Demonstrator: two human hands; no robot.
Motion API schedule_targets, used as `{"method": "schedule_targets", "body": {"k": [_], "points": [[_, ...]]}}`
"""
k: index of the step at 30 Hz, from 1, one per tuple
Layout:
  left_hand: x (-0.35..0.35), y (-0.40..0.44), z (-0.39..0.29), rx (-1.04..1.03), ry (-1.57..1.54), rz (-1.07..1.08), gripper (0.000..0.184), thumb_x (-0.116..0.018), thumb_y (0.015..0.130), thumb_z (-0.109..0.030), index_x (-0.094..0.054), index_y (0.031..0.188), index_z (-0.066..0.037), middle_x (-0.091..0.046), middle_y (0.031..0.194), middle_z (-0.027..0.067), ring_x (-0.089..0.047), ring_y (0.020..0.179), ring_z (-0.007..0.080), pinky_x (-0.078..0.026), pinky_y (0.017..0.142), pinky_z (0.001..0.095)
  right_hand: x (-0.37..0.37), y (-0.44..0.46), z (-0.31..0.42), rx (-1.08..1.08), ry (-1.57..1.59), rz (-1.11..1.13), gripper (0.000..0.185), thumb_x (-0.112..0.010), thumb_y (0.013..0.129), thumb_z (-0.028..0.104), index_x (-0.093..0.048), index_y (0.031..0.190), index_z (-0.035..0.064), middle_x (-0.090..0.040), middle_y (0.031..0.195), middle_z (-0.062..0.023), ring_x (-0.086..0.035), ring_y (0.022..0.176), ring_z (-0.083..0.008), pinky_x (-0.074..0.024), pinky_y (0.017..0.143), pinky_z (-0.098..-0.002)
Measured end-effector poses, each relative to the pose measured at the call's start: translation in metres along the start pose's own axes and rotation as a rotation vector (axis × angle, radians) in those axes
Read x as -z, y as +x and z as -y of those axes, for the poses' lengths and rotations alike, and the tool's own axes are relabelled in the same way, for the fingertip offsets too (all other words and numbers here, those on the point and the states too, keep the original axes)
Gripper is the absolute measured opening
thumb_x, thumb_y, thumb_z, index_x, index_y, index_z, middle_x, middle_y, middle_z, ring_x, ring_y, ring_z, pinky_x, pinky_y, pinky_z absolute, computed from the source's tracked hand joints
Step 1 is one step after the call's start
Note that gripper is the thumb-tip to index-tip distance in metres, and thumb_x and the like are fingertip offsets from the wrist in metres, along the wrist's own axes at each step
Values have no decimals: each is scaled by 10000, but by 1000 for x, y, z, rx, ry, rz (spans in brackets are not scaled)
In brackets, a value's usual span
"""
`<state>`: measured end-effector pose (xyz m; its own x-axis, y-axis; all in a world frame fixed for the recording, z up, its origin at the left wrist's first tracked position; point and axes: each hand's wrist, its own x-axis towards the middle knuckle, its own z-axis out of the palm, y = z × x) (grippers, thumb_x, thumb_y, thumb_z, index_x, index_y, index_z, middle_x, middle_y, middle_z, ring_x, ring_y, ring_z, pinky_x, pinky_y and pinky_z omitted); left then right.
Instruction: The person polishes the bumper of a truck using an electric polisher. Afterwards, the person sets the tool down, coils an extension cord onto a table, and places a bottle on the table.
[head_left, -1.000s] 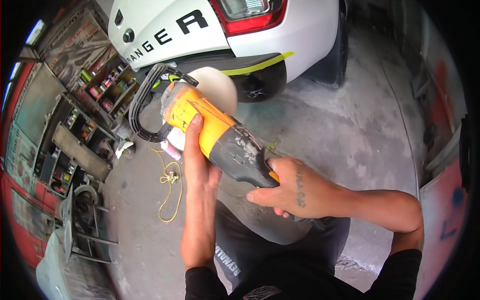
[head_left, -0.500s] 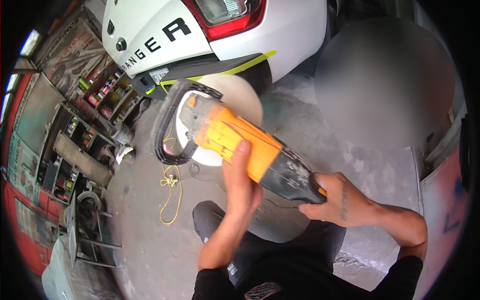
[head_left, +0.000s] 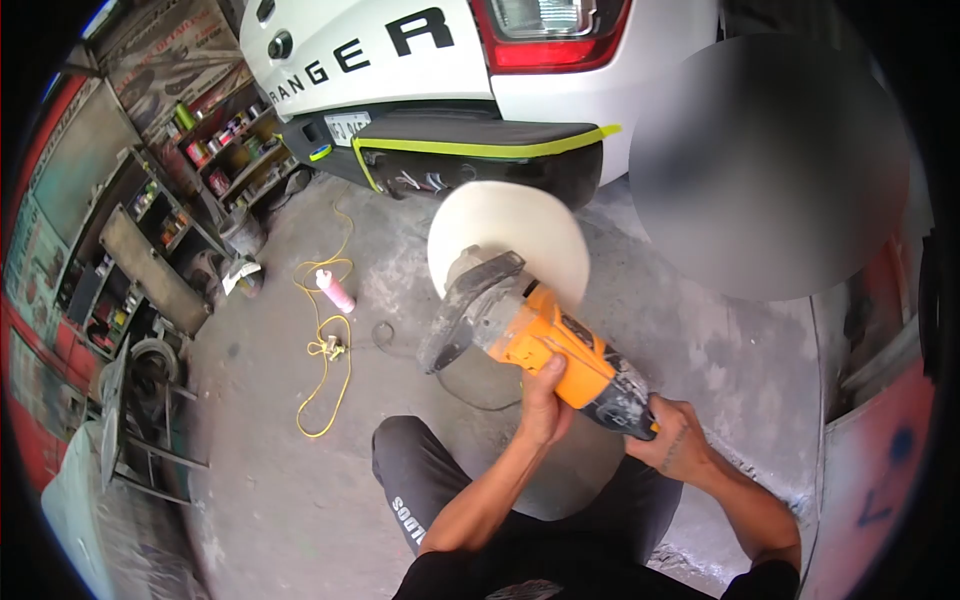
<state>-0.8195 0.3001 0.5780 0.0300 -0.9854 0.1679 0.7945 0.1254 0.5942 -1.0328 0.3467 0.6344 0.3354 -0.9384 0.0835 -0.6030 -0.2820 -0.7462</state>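
Both hands grip an orange and black polisher [head_left: 575, 372] in front of me. My left hand [head_left: 545, 402] is wrapped round its orange body, thumb along the top. My right hand [head_left: 676, 437] is closed round the black rear end. The polisher's round white pad [head_left: 510, 235] faces the pickup's rear bumper [head_left: 490, 165] with a gap between them. A black loop handle [head_left: 465, 310] sits at the head of the tool. Yellow-green tape [head_left: 490, 150] runs along the bumper's upper edge and down its left side.
A white pickup [head_left: 375, 60] fills the top. A pink bottle [head_left: 336, 291] and a yellow cord [head_left: 345, 380] lie on the concrete floor. Shelves with cans [head_left: 225, 150] and a metal frame [head_left: 150, 430] line the left. A blurred patch covers the upper right.
The polisher has moved right and down, closer to my body, and its pad has turned to face the bumper more. My view has shifted, showing more bumper and the whole pink bottle.
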Motion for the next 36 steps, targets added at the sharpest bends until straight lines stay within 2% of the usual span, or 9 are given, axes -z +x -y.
{"method": "schedule_targets", "body": {"k": [4,11,13,19,27,29,33,35,36], "points": [[42,19,-30,-58,94,-104,612,-683,951,-385,-483,1405,-27,-615,1317,143,-623,1204,288,-495,1070,454,-47,41,7,48,66,-2,426,-780,727,210,-634,1044,-33,-713,913,-248,-710,874,-435,-563,754,-452],[91,51,-92,-123,234,-120,641,-701,928,-397,-487,1398,-18,-633,1281,147,-643,1176,289,-518,1036,444,-131,102,10,184,154,-69,371,-802,731,187,-633,976,-33,-710,877,-241,-711,840,-432,-562,726,-455],[95,58,-104,-137,210,-56,596,-716,915,-240,-454,1393,-2,-623,1250,143,-650,1135,266,-536,1007,422,-146,113,10,225,208,-125,361,-803,731,189,-633,967,-26,-708,859,-234,-715,828,-423,-562,713,-455],[80,58,-114,-204,330,10,591,-752,871,-198,-496,1362,7,-651,1191,127,-664,1092,251,-545,961,398,-169,126,-3,280,289,-174,355,-802,719,143,-616,972,-24,-705,849,-231,-720,826,-412,-562,700,-451],[78,54,-106,-209,387,-43,602,-770,858,-194,-498,1355,11,-649,1189,127,-666,1087,255,-545,955,398,-168,124,-10,255,306,-168,356,-797,711,138,-623,975,-24,-702,866,-240,-716,813,-416,-555,693,-445],[86,50,-98,-98,326,-12,718,-797,858,-306,-446,1413,-15,-601,1283,124,-611,1197,261,-508,1039,439,-157,109,-8,242,228,-206,358,-800,709,161,-629,965,-21,-702,861,-229,-710,806,-413,-550,697,-446],[81,37,-55,-86,225,7,725,-805,855,-333,-449,1409,-28,-611,1273,120,-620,1188,269,-510,1046,450,-117,74,-22,133,141,-159,361,-801,708,186,-636,959,-14,-702,864,-221,-704,820,-414,-548,707,-453],[74,31,-32,-18,89,22,616,-777,864,-192,-482,1373,-6,-638,1240,124,-640,1160,252,-522,1023,406,-92,54,-24,59,-23,-153,377,-802,698,202,-636,961,-11,-703,876,-224,-701,835,-419,-550,716,-457],[64,26,-24,-3,77,30,619,-778,860,-181,-484,1377,-11,-638,1247,118,-637,1166,243,-517,1034,402,-84,46,-32,55,-29,-157,377,-802,698,202,-636,961,-11,-703,876,-224,-701,835,-419,-550,716,-457]]}}
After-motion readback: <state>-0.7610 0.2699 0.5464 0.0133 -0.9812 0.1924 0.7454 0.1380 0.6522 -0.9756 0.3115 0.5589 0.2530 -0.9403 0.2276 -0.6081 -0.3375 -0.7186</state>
